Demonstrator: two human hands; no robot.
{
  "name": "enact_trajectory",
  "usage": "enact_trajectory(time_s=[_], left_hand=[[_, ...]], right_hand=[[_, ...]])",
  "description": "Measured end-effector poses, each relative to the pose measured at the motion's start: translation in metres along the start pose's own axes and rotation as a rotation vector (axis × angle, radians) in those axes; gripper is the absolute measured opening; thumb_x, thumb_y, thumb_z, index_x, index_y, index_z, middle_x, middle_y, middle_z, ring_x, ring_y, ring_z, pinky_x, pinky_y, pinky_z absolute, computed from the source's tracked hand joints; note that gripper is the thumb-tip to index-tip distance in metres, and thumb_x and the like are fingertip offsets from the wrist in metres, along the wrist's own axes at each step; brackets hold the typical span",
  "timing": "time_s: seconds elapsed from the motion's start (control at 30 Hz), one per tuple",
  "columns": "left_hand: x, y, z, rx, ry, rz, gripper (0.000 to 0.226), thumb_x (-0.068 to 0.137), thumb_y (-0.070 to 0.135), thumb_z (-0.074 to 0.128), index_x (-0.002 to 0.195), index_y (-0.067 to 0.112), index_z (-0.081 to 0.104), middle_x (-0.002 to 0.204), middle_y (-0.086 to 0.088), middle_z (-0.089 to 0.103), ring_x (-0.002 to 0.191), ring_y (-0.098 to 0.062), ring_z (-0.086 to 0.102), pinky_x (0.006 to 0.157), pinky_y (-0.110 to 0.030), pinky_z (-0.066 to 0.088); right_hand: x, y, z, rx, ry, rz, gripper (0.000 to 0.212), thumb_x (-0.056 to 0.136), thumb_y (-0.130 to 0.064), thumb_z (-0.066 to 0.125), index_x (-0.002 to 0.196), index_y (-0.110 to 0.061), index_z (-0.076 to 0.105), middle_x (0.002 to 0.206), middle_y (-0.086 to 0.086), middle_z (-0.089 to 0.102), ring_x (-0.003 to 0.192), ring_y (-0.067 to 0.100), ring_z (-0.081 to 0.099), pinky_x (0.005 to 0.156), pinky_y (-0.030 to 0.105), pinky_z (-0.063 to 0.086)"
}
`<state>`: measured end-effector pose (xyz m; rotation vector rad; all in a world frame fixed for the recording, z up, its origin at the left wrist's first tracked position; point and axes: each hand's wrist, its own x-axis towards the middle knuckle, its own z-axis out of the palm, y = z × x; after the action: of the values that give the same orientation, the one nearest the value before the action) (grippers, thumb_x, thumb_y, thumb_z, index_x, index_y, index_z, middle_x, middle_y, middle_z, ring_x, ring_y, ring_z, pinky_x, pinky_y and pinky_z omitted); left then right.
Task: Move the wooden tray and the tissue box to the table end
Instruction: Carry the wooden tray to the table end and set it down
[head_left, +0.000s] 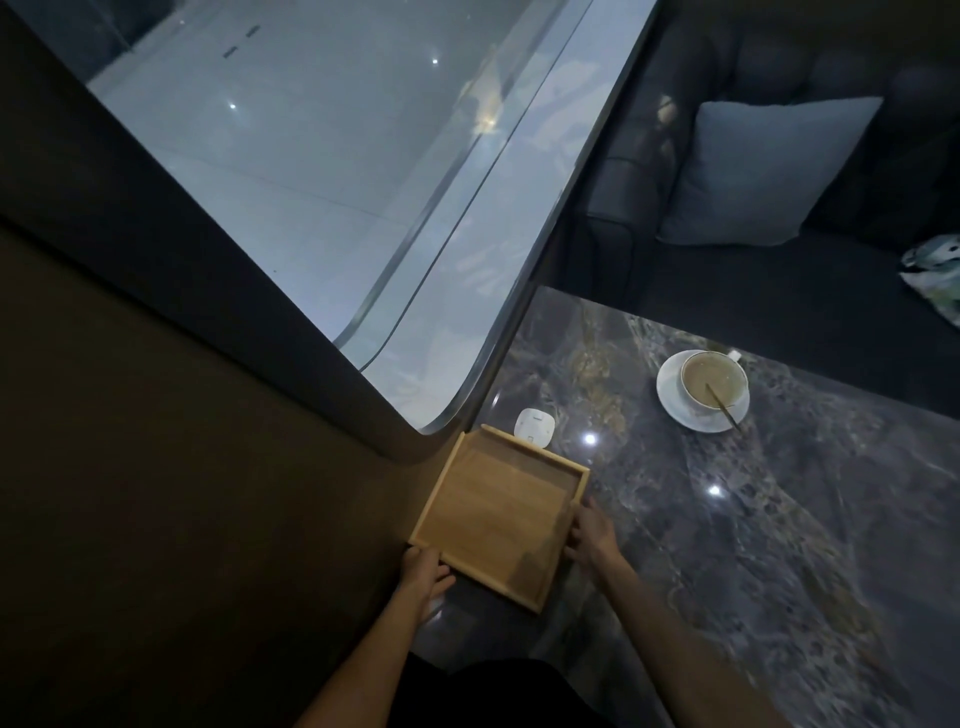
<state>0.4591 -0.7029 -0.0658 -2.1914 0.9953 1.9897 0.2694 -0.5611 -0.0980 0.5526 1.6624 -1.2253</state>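
An empty square wooden tray (501, 512) lies on the dark marble table (753, 545), against the wall on the table's left side. My left hand (423, 569) grips its near left corner. On the tray's right rim, my right hand (589, 532) holds on with the fingers curled over the edge. No tissue box is in view.
A small white square device (535, 427) sits just beyond the tray's far edge. A white cup with a spoon on a saucer (704, 389) stands farther right. Behind the table is a dark sofa with a grey cushion (763, 171). A window (337, 156) and a wall close off the left.
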Motion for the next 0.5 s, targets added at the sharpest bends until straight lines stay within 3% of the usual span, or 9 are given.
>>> enact_trajectory(time_s=[0.07, 0.13, 0.2, 0.33, 0.37, 0.43, 0.5], left_hand=[[0.0, -0.002, 0.002, -0.029, 0.034, 0.008, 0.038, 0.096, 0.009, 0.041, 0.132, 0.0, 0.045, 0.13, -0.024, 0.055, 0.12, -0.043, 0.052, 0.095, -0.049, 0.047], [-0.001, -0.008, 0.003, -0.071, 0.074, 0.025, 0.038, 0.095, 0.005, 0.042, 0.132, 0.001, 0.044, 0.104, -0.019, 0.059, 0.092, -0.033, 0.058, 0.077, -0.043, 0.05], [0.002, -0.015, 0.003, -0.108, 0.103, 0.03, 0.041, 0.093, -0.002, 0.04, 0.133, 0.003, 0.042, 0.082, -0.012, 0.05, 0.067, -0.021, 0.046, 0.059, -0.033, 0.043], [0.0, -0.017, 0.003, -0.11, 0.148, 0.072, 0.042, 0.091, -0.001, 0.042, 0.132, 0.005, 0.044, 0.111, -0.022, 0.056, 0.085, -0.026, 0.049, 0.064, -0.036, 0.046], [-0.002, -0.016, 0.002, -0.102, 0.157, 0.091, 0.039, 0.09, 0.001, 0.044, 0.129, 0.004, 0.047, 0.111, -0.022, 0.057, 0.083, -0.025, 0.05, 0.061, -0.033, 0.046], [-0.006, -0.013, 0.003, -0.084, 0.156, 0.125, 0.037, 0.09, 0.001, 0.045, 0.126, 0.003, 0.049, 0.105, -0.015, 0.056, 0.08, -0.023, 0.051, 0.059, -0.032, 0.045], [-0.01, -0.011, 0.003, -0.073, 0.117, 0.129, 0.039, 0.092, 0.003, 0.043, 0.13, 0.007, 0.048, 0.113, -0.009, 0.053, 0.095, -0.025, 0.051, 0.069, -0.037, 0.047]], right_hand=[[0.001, 0.001, -0.002, -0.012, -0.012, -0.019, 0.026, 0.079, -0.029, 0.053, 0.099, -0.042, 0.063, 0.106, 0.009, 0.07, 0.098, 0.03, 0.064, 0.077, 0.04, 0.053], [-0.001, 0.003, -0.008, -0.009, -0.049, -0.044, 0.028, 0.084, -0.029, 0.054, 0.111, -0.036, 0.061, 0.106, 0.01, 0.069, 0.095, 0.03, 0.064, 0.074, 0.039, 0.052], [-0.005, 0.006, -0.018, -0.012, -0.069, -0.086, 0.032, 0.092, -0.025, 0.049, 0.123, -0.023, 0.052, 0.098, 0.009, 0.066, 0.083, 0.025, 0.062, 0.067, 0.035, 0.05], [-0.01, 0.008, -0.03, 0.08, 0.016, -0.095, 0.044, 0.096, -0.02, 0.042, 0.139, -0.013, 0.038, 0.09, 0.001, 0.057, 0.074, 0.016, 0.054, 0.058, 0.029, 0.048], [-0.011, 0.007, -0.029, 0.142, 0.033, -0.071, 0.043, 0.097, -0.022, 0.041, 0.139, -0.013, 0.039, 0.095, 0.006, 0.058, 0.078, 0.021, 0.057, 0.062, 0.033, 0.049], [-0.013, 0.003, -0.026, 0.219, 0.007, -0.01, 0.042, 0.098, -0.028, 0.04, 0.137, -0.014, 0.04, 0.12, 0.015, 0.057, 0.109, 0.034, 0.057, 0.086, 0.046, 0.048], [-0.015, 0.0, -0.023, 0.211, -0.05, 0.007, 0.045, 0.097, -0.033, 0.041, 0.138, -0.014, 0.04, 0.134, 0.012, 0.049, 0.126, 0.035, 0.047, 0.096, 0.049, 0.041]])
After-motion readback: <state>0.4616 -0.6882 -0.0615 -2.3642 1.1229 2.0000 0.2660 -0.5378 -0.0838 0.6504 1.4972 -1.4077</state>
